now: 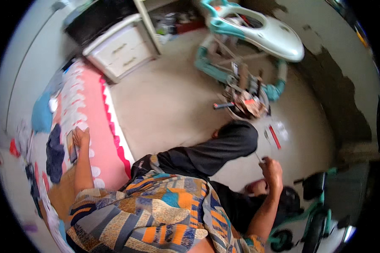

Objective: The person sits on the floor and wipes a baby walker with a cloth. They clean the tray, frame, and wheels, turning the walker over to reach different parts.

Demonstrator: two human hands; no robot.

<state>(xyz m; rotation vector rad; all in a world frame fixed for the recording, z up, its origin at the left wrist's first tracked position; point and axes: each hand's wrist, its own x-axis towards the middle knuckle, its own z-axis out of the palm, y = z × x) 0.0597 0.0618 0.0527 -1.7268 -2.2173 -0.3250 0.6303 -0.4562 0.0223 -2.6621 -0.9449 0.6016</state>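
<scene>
On the bed, my left hand [82,135] has its fingers curled at the edge of a flat, dark phone-like object [72,148]. A dark crumpled cloth [55,154] lies beside it. Over the floor on the right, my right hand [272,172] is closed around a thin metal rod [258,156]; its tip sticks out past the fingers, and any handle is hidden. Ahead of that hand, a red strip [275,137] and a small slender metal tool [266,135] rest on the floor.
A round tub [264,99] full of tools stands under a teal-and-white baby walker [278,40]. A white drawer cabinet [122,50] stands past the pink bed [107,164]. At the lower right is a small green wheeled bike [323,196]. My dark-clothed legs [198,156] extend between bed and tub.
</scene>
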